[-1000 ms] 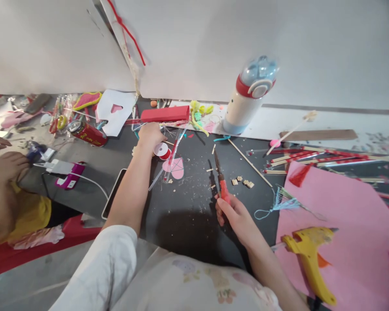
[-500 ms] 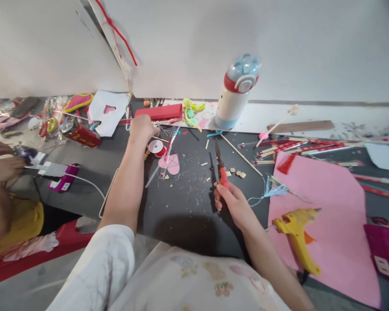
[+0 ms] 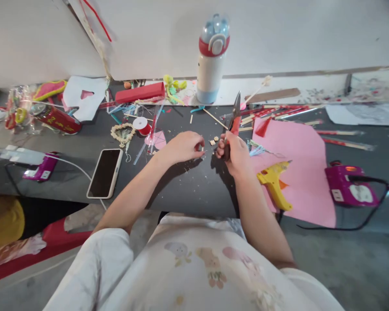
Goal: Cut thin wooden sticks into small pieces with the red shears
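My right hand grips a pair of red-handled pliers, their dark pointed jaws upward. Beside it, low over the dark table, my left hand has its thumb and fingertips pinched together. A small pale bit shows at those fingertips, too small to make out. Between the hands lie small pale wooden pieces. Just left of my left hand is a pink paper heart with clear strips across it. A spool of red thread and a heart-shaped ring of wooden bits are farther left.
A tall bottle stands at the back. Pink paper bears a yellow glue gun on the right, near a purple box. Left are a phone, a red can and a white cable.
My left hand has come from the red paper at the back to the table's middle. My right hand has raised the pliers. The view has shifted, revealing the phone and wooden heart.
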